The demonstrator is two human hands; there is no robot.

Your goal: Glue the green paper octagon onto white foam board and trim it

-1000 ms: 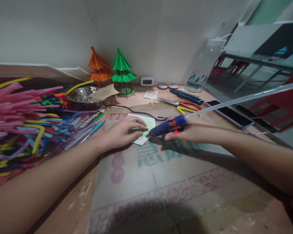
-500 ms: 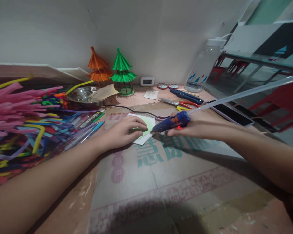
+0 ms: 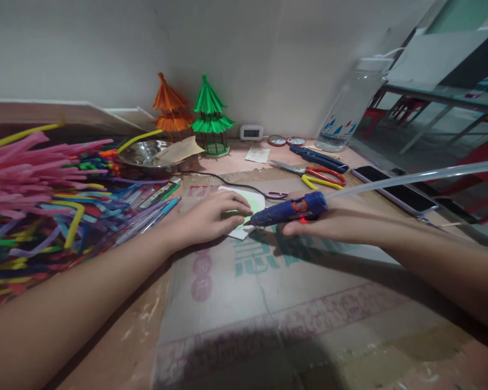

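My left hand (image 3: 209, 218) lies palm down on a small white card (image 3: 231, 190), its fingers stretched out over the card. A light green shape (image 3: 255, 204) shows on the card, partly covered by those fingers. My right hand (image 3: 325, 221) is wrapped round a blue hot glue gun (image 3: 287, 210) with a red light glowing underneath. The nozzle points left, close to my left thumb and over the green area; whether it touches the card I cannot tell. A long clear glue stick (image 3: 415, 179) sticks out of the gun's back end.
Pipe cleaners (image 3: 36, 179) crowd the left, beside a metal bowl (image 3: 142, 154). Orange (image 3: 171, 105) and green (image 3: 212, 116) pavilion models stand behind. Scissors (image 3: 305, 172), a utility knife (image 3: 317, 158), a phone (image 3: 394, 189) and a bottle (image 3: 345, 108) lie or stand right. Flattened cardboard (image 3: 236, 309) covers the table.
The glue gun's nozzle has moved left across the card, closer to my left thumb. My left hand stays on the card. The whole view has shifted slightly.
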